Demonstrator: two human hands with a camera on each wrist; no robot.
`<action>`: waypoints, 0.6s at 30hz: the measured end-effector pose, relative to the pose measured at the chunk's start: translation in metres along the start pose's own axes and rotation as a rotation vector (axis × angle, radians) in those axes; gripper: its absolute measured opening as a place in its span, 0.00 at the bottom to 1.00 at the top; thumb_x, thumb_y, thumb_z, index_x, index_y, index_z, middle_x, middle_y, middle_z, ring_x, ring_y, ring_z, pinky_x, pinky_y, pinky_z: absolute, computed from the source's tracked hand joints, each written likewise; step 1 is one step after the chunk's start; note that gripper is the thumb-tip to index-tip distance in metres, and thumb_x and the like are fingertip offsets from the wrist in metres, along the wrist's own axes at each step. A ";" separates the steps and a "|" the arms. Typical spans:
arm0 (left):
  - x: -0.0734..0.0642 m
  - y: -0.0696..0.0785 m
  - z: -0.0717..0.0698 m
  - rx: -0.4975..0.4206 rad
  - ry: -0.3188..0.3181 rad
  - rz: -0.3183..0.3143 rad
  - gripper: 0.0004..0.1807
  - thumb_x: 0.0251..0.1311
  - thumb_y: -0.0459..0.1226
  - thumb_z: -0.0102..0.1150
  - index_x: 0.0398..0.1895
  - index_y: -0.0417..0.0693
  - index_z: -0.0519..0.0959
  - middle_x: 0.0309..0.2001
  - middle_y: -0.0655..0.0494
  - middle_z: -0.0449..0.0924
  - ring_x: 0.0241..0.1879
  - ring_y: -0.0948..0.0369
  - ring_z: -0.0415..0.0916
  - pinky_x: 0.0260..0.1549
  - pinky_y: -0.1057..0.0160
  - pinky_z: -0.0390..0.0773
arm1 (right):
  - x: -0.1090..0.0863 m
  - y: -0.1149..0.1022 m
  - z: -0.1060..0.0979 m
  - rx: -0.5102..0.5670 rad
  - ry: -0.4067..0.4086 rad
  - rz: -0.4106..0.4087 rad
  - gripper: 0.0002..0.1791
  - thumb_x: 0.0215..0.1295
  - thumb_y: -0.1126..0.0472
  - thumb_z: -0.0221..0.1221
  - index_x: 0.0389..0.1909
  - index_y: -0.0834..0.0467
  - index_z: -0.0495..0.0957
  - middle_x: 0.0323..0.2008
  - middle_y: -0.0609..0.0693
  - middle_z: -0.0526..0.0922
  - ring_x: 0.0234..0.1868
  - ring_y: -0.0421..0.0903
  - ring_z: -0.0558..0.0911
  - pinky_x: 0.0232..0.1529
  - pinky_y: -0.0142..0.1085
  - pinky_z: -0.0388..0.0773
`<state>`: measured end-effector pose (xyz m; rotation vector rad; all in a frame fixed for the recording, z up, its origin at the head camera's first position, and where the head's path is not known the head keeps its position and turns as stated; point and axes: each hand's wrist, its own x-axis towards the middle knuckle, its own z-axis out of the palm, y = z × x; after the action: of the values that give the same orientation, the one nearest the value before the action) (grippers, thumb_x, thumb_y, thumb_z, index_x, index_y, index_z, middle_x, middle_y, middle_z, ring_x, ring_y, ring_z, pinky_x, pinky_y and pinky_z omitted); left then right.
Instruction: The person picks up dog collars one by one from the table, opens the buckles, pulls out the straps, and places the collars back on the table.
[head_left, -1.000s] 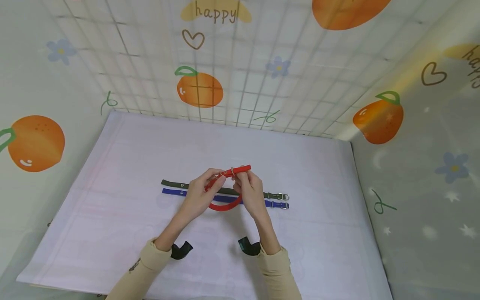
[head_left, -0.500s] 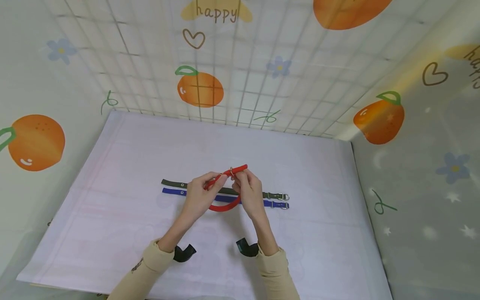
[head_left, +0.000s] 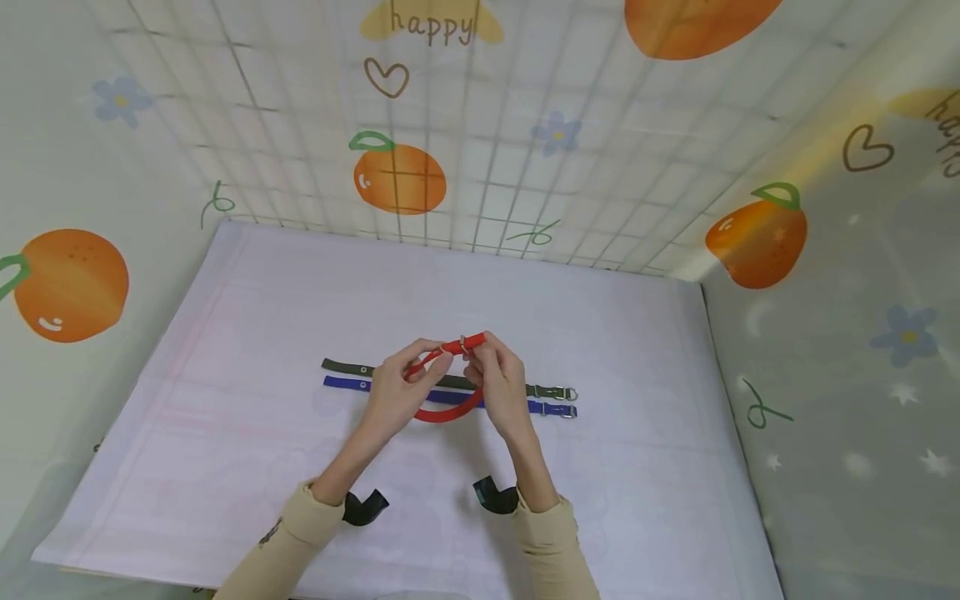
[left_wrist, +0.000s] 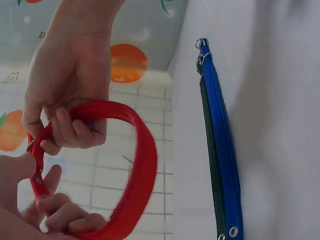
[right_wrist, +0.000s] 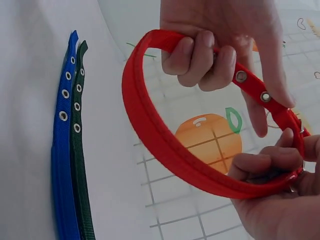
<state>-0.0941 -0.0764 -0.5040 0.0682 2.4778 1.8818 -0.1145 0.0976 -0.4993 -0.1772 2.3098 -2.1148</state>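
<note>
A red collar (head_left: 450,414) with metal eyelets and a metal buckle is bent into a loop above the table, its strap end passed through the buckle. My left hand (head_left: 397,383) grips the eyelet part, fingers curled round the band, as the right wrist view shows. At the buckle side, my right hand (head_left: 502,383) pinches the collar near its strap end. In the right wrist view, eyelets show on the red collar (right_wrist: 145,115) between the two hands. Fingers partly hide the buckle.
A dark green collar (head_left: 453,382) and a blue collar (head_left: 457,399) lie stretched side by side beneath the hands on the white-covered table (head_left: 637,467). Black curved pieces (head_left: 366,508) sit at both wrists. Patterned curtains surround the table.
The red strap's end has shifted slightly left, and my right fingertips have moved up to it. My left hand has kept its hold with little movement. The other collars stay put.
</note>
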 end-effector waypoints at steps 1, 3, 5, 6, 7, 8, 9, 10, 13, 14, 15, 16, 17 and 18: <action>0.000 0.000 0.000 0.016 -0.010 0.010 0.17 0.74 0.52 0.65 0.60 0.62 0.84 0.22 0.57 0.67 0.22 0.60 0.63 0.22 0.68 0.61 | 0.000 0.000 0.000 -0.005 0.000 -0.001 0.17 0.82 0.58 0.44 0.37 0.62 0.78 0.18 0.44 0.61 0.23 0.46 0.63 0.32 0.34 0.67; 0.000 0.001 -0.001 0.039 -0.036 0.037 0.17 0.77 0.51 0.62 0.63 0.59 0.83 0.29 0.53 0.78 0.28 0.58 0.71 0.26 0.67 0.71 | 0.000 0.000 0.000 -0.016 -0.003 -0.010 0.17 0.82 0.58 0.45 0.37 0.61 0.78 0.18 0.45 0.61 0.23 0.46 0.63 0.31 0.33 0.66; -0.001 0.003 -0.002 0.060 -0.054 0.071 0.18 0.79 0.49 0.60 0.64 0.55 0.82 0.39 0.50 0.85 0.36 0.54 0.79 0.34 0.63 0.80 | 0.000 0.000 0.000 -0.023 -0.005 -0.013 0.17 0.82 0.58 0.44 0.37 0.62 0.78 0.18 0.45 0.61 0.23 0.46 0.63 0.30 0.33 0.65; -0.001 0.005 -0.002 0.065 -0.059 0.086 0.18 0.79 0.48 0.60 0.64 0.53 0.81 0.45 0.49 0.88 0.41 0.53 0.82 0.38 0.61 0.84 | 0.000 0.000 0.000 -0.027 -0.007 -0.016 0.18 0.82 0.58 0.44 0.37 0.62 0.78 0.18 0.45 0.61 0.22 0.46 0.63 0.30 0.33 0.65; -0.001 0.006 -0.003 0.068 -0.062 0.101 0.18 0.79 0.47 0.59 0.64 0.50 0.81 0.49 0.47 0.88 0.45 0.51 0.83 0.42 0.59 0.85 | 0.000 0.000 -0.001 -0.030 -0.008 -0.017 0.18 0.82 0.58 0.44 0.37 0.64 0.78 0.18 0.46 0.61 0.22 0.46 0.63 0.29 0.32 0.64; -0.001 0.007 -0.003 0.067 -0.066 0.114 0.18 0.79 0.46 0.60 0.64 0.49 0.81 0.51 0.47 0.89 0.47 0.51 0.83 0.44 0.57 0.86 | 0.000 0.000 -0.001 -0.030 -0.010 -0.017 0.19 0.82 0.58 0.44 0.37 0.64 0.78 0.18 0.46 0.61 0.22 0.45 0.63 0.29 0.32 0.64; 0.000 0.008 -0.003 0.068 -0.068 0.124 0.18 0.79 0.46 0.60 0.64 0.48 0.81 0.51 0.47 0.89 0.47 0.51 0.83 0.45 0.58 0.86 | 0.000 0.000 -0.001 -0.030 -0.012 -0.015 0.19 0.82 0.58 0.44 0.38 0.65 0.78 0.17 0.45 0.61 0.22 0.45 0.63 0.29 0.31 0.63; 0.000 0.008 -0.004 0.069 -0.069 0.130 0.18 0.79 0.45 0.60 0.64 0.49 0.81 0.46 0.47 0.88 0.44 0.52 0.82 0.42 0.61 0.84 | 0.000 -0.001 -0.001 -0.032 -0.013 -0.013 0.19 0.82 0.58 0.44 0.38 0.65 0.78 0.17 0.45 0.61 0.21 0.43 0.63 0.29 0.31 0.63; 0.000 0.009 -0.005 0.059 -0.067 0.125 0.17 0.78 0.46 0.62 0.63 0.52 0.82 0.32 0.50 0.81 0.32 0.58 0.73 0.30 0.68 0.73 | -0.001 -0.001 -0.002 -0.019 -0.010 -0.005 0.18 0.82 0.58 0.44 0.38 0.64 0.79 0.17 0.44 0.61 0.21 0.41 0.63 0.29 0.30 0.64; 0.000 0.009 -0.005 0.054 -0.062 0.118 0.16 0.77 0.46 0.63 0.62 0.53 0.82 0.28 0.52 0.77 0.28 0.59 0.70 0.26 0.69 0.70 | -0.001 -0.002 -0.003 -0.010 -0.006 -0.004 0.18 0.82 0.58 0.44 0.38 0.62 0.78 0.18 0.44 0.61 0.22 0.41 0.63 0.29 0.30 0.65; 0.000 0.009 -0.004 0.049 -0.056 0.110 0.16 0.77 0.46 0.63 0.62 0.54 0.83 0.25 0.53 0.73 0.26 0.60 0.68 0.24 0.70 0.66 | -0.001 -0.002 -0.003 -0.002 -0.002 -0.002 0.18 0.82 0.58 0.44 0.38 0.62 0.78 0.18 0.44 0.62 0.22 0.41 0.63 0.30 0.30 0.66; 0.000 0.008 -0.004 0.040 -0.049 0.102 0.16 0.76 0.47 0.64 0.62 0.55 0.83 0.23 0.54 0.68 0.24 0.60 0.65 0.22 0.69 0.63 | -0.001 -0.002 -0.003 0.006 0.003 -0.001 0.17 0.82 0.58 0.44 0.37 0.61 0.78 0.18 0.43 0.62 0.23 0.41 0.64 0.31 0.31 0.67; 0.000 0.007 -0.003 0.032 -0.041 0.094 0.16 0.76 0.48 0.64 0.62 0.56 0.84 0.21 0.55 0.66 0.22 0.60 0.63 0.21 0.70 0.62 | -0.001 -0.002 -0.003 0.015 0.007 -0.002 0.17 0.82 0.58 0.45 0.37 0.61 0.78 0.18 0.44 0.62 0.23 0.41 0.64 0.32 0.32 0.68; 0.000 0.007 -0.003 0.024 -0.034 0.089 0.16 0.76 0.48 0.65 0.61 0.57 0.84 0.20 0.57 0.64 0.22 0.61 0.63 0.21 0.70 0.61 | -0.001 -0.002 -0.003 0.021 0.011 -0.004 0.17 0.83 0.57 0.45 0.37 0.62 0.78 0.19 0.44 0.63 0.23 0.41 0.64 0.32 0.32 0.68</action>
<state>-0.0936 -0.0772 -0.4967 0.2122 2.5150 1.8675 -0.1136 0.1006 -0.4968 -0.1702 2.2939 -2.1466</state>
